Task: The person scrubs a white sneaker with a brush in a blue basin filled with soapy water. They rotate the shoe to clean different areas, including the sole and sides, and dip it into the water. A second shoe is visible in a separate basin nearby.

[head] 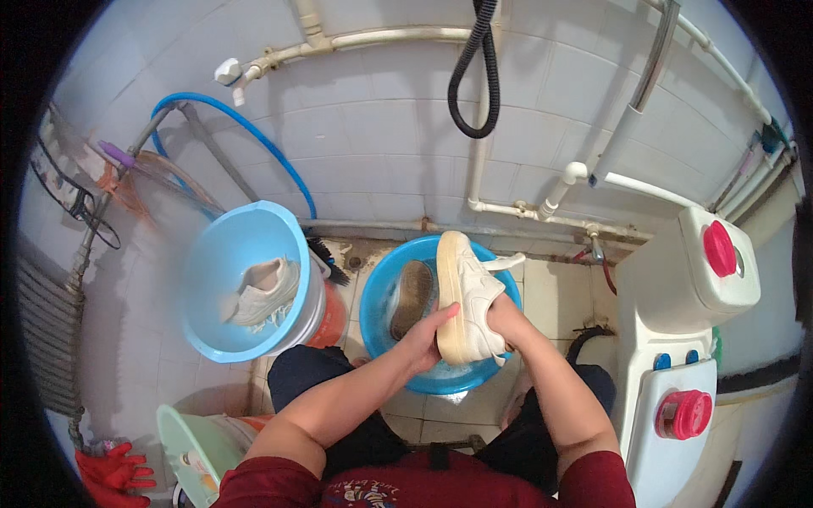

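A white sneaker (473, 286) with a cream sole is held up over a blue basin (375, 343). My left hand (424, 346) grips it by the sole, thumb on the side edge. The fingers of my right hand (508, 324) go into the shoe's opening and are hidden there. Its lace or tongue end sticks out to the right. Sudsy water (448, 374) shows in the basin. A brown oval object (414, 295) lies in it at the left; it may be a scrub brush, but I cannot tell.
Left, a light blue basin (216, 254) holds another white sneaker (270, 292) and rests on a bucket (330, 314). A toilet (660, 286) with pink-lidded jars (683, 413) stands right. Pipes (406, 37) and a black hose (455, 101) line the wall. Red gloves (117, 476) lie lower left.
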{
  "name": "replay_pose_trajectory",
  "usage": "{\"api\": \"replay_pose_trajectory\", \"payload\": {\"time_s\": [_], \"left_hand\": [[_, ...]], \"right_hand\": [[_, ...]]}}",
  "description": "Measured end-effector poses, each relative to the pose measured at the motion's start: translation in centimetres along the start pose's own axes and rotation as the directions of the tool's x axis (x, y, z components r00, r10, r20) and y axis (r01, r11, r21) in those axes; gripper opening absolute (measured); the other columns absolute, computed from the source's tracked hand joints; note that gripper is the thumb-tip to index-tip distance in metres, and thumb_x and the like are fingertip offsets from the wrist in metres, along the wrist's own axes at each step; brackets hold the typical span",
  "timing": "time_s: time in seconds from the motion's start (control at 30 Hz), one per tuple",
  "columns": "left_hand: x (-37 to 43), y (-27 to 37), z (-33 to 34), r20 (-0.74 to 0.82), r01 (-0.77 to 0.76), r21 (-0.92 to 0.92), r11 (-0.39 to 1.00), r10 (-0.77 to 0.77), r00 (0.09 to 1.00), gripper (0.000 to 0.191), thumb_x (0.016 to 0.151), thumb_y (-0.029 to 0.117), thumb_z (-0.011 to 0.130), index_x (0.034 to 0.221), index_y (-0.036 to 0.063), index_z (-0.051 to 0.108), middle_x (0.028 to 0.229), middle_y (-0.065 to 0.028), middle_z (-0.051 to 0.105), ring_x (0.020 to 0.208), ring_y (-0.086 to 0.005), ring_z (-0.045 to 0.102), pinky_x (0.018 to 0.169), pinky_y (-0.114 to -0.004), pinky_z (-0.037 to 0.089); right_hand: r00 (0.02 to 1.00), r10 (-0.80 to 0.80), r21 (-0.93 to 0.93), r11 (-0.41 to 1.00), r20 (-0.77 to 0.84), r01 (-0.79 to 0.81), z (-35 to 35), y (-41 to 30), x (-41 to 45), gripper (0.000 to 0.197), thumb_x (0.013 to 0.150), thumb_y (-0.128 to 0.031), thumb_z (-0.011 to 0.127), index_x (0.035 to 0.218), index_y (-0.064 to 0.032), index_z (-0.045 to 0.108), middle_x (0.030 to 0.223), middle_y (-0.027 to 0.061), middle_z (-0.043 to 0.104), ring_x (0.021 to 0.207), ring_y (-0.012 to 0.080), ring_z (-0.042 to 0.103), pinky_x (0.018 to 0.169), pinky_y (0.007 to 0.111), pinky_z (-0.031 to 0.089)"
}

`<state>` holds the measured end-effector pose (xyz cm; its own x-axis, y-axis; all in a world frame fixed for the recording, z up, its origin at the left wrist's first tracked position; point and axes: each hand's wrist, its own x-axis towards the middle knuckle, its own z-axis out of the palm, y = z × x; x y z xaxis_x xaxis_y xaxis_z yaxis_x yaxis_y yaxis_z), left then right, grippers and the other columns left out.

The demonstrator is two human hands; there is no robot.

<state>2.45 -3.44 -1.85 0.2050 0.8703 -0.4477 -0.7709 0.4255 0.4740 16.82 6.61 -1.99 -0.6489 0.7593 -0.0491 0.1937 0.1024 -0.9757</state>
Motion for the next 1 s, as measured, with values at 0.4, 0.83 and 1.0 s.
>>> {"api": "replay_pose_trajectory", "payload": {"time_s": [0.4,0.83,1.0], "left_hand": [[-0.6,3.8,0.4,-0.014,-0.116,0.012,0.993,0.117,0.993,0.055,0.092,0.041,0.049,0.135,0.0089,0.038,0.126,-0.0125,0.052,0.111,-0.0294,0.055,0.095,-0.046,0.044],[-0.6,4.2,0.8,-0.021,-0.188,0.034,0.982,0.189,0.982,0.056,0.091,0.041,0.050,0.135,0.0086,0.039,0.127,-0.0130,0.052,0.111,-0.0282,0.055,0.095,-0.046,0.045],[-0.5,3.7,1.1,-0.028,-0.153,0.039,0.987,0.154,0.988,0.058,0.090,0.043,0.051,0.135,0.0085,0.039,0.125,-0.0119,0.053,0.109,-0.0281,0.057,0.094,-0.045,0.045]], "right_hand": [[0.988,0.096,-0.285,0.957,0.121,-0.058,-2.7,-6.1,-4.4,0.070,0.079,-0.024,0.064,0.139,-0.0140,0.032,0.122,0.0185,0.039,0.116,0.0344,0.046,0.097,0.037,0.041],[0.998,-0.010,-0.804,0.592,-0.065,-0.046,-0.6,-6.3,-4.5,0.056,0.091,-0.030,0.052,0.142,-0.0236,0.032,0.104,0.0199,0.046,0.087,0.0362,0.061,0.074,0.043,0.051],[0.997,0.012,-0.699,0.712,-0.077,-0.062,-0.9,-5.2,-2.2,0.052,0.092,-0.028,0.048,0.142,-0.0207,0.033,0.091,0.0233,0.054,0.083,0.0430,0.060,0.078,0.046,0.050]]}}
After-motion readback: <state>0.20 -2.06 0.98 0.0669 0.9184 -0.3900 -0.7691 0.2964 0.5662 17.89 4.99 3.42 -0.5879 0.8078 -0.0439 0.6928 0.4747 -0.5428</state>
